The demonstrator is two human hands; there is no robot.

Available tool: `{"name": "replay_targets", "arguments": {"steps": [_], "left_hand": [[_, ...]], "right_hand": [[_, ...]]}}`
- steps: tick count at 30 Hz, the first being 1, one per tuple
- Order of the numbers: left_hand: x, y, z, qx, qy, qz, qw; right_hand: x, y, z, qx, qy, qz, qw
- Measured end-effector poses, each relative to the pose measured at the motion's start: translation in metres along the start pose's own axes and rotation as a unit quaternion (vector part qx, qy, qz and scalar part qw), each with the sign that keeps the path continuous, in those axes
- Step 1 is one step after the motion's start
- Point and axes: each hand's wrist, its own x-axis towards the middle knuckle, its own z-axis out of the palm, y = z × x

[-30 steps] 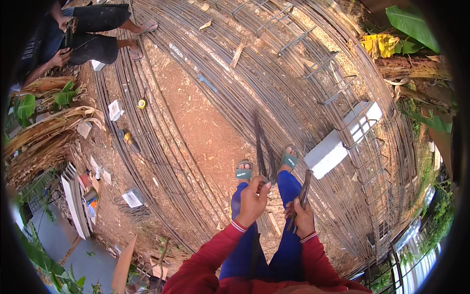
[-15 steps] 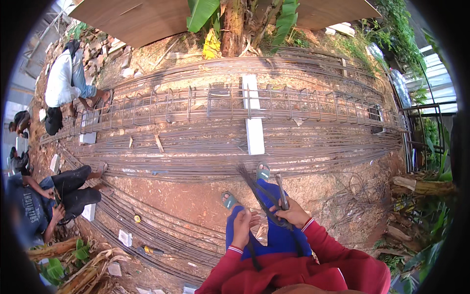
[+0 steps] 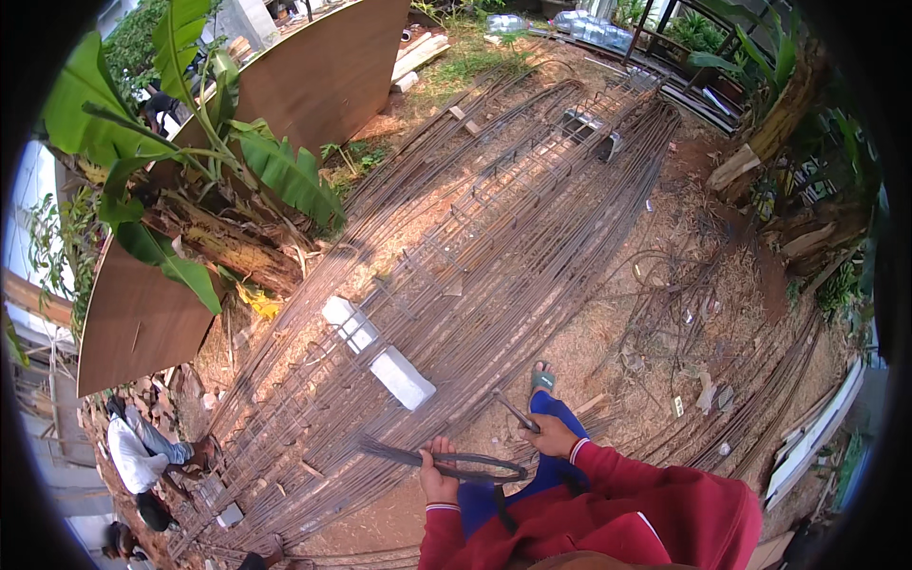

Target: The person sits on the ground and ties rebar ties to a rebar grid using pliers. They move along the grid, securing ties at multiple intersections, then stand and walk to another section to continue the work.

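Observation:
My left hand (image 3: 439, 478) is closed around a looped bundle of thin dark tie wire (image 3: 480, 460). The loose ends of the wire fan out to the left, and its loop bends back toward my lap. In my right hand (image 3: 554, 436) is a slim metal tool, which looks like pincers (image 3: 514, 410), with one end pointing up and left. The hand covers the rest of it. Both hands are just above my blue trousers. Beyond them, long steel rebars (image 3: 532, 328) lie on the ground, with a rebar cage (image 3: 486, 182) of stirrups among them.
White blocks (image 3: 403, 378) sit beneath the cage. Tangled rods (image 3: 665, 294) and cut debris lie at right. A banana plant (image 3: 233, 242) and a brown board (image 3: 313, 76) stand at far left. A person in a white top (image 3: 138, 451) crouches at lower left.
My view has swung to the right, and the cage now runs diagonally. The wire bundle has passed from beside my right hand into my left; the right keeps the pincers.

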Motion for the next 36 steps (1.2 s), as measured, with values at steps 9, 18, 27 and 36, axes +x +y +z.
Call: {"name": "replay_targets", "arguments": {"steps": [9,18,27,36], "left_hand": [[0.019,-0.085,0.153,0.047,0.045,-0.002,0.998],[0.054,-0.151,0.339,0.151,-0.087,-0.031,0.984],[0.123,-0.26,0.5,0.203,-0.187,-0.168,0.947],[0.222,-0.33,0.665,0.236,-0.156,-0.204,0.937]], "right_hand": [[0.019,0.071,-0.235,0.205,0.174,0.039,0.962],[0.016,0.076,-0.313,0.284,0.217,0.006,0.934],[0.046,0.083,-0.374,0.316,0.35,0.039,0.881],[0.146,0.122,-0.541,0.393,0.407,0.249,0.786]]}}
